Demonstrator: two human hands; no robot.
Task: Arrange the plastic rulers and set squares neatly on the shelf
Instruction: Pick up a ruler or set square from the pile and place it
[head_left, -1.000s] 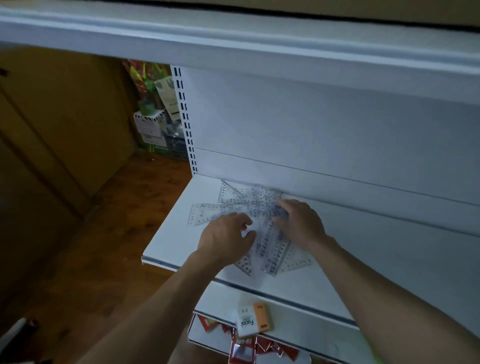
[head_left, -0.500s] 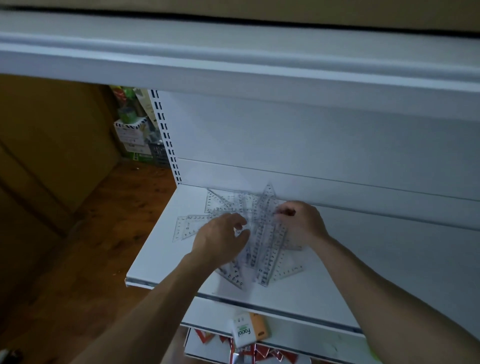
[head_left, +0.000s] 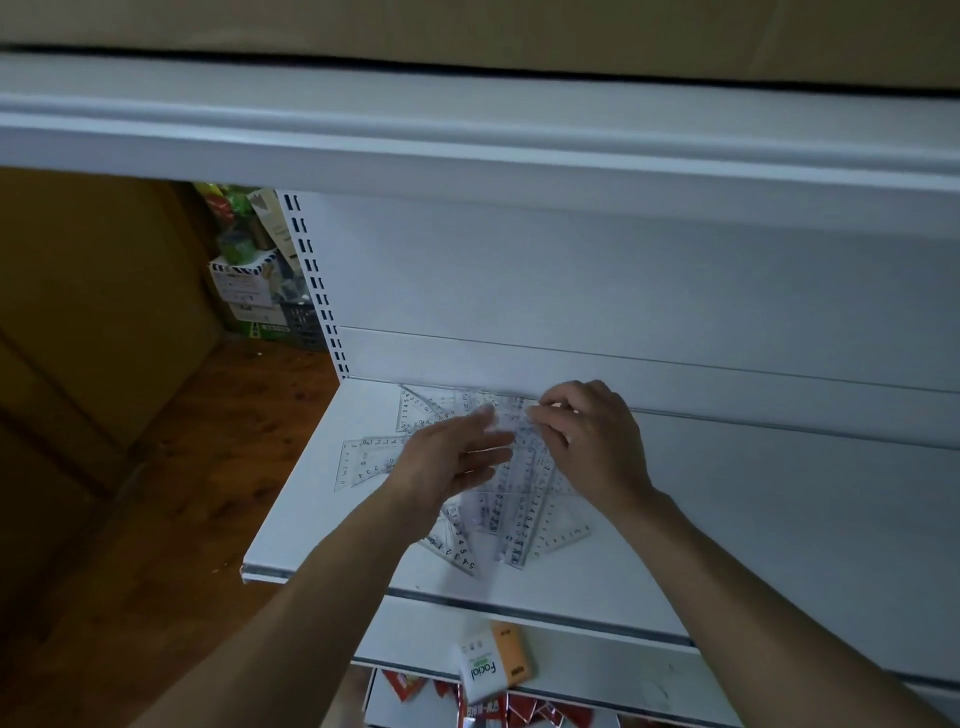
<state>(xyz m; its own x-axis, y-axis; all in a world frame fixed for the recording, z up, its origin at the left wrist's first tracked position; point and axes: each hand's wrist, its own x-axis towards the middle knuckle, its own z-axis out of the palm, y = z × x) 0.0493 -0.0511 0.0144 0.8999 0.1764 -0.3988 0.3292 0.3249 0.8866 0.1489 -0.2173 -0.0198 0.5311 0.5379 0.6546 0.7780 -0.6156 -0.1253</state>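
1. A fanned pile of clear rulers and set squares (head_left: 511, 512) is seen lying flat on the left part of a white shelf (head_left: 779, 525), its far end touching the back panel (head_left: 623, 280).
2. Black scale marks and digits are printed along the transparent edges. On one set square (head_left: 363, 462), which juts out to the left of the heap, "0 1 2 3 4" can be read.
3. The left hand (head_left: 452, 462) is laid over the middle of the pile with fingers straight and spread; nothing is gripped.
4. The right hand (head_left: 592, 447) is placed at the far end of the pile, its fingers curled down and pinching the clear pieces close to the back panel.
5. "Facial" can be read on a white and orange box (head_left: 491, 667) on the lower shelf (head_left: 597, 660).
6. The near tips of the pile stop short of the front edge (head_left: 519, 605). Bare shelf is left to the right of the pile. The space above is capped by an upper shelf (head_left: 467, 130), and a slotted upright (head_left: 311, 280) marks the left rear corner.
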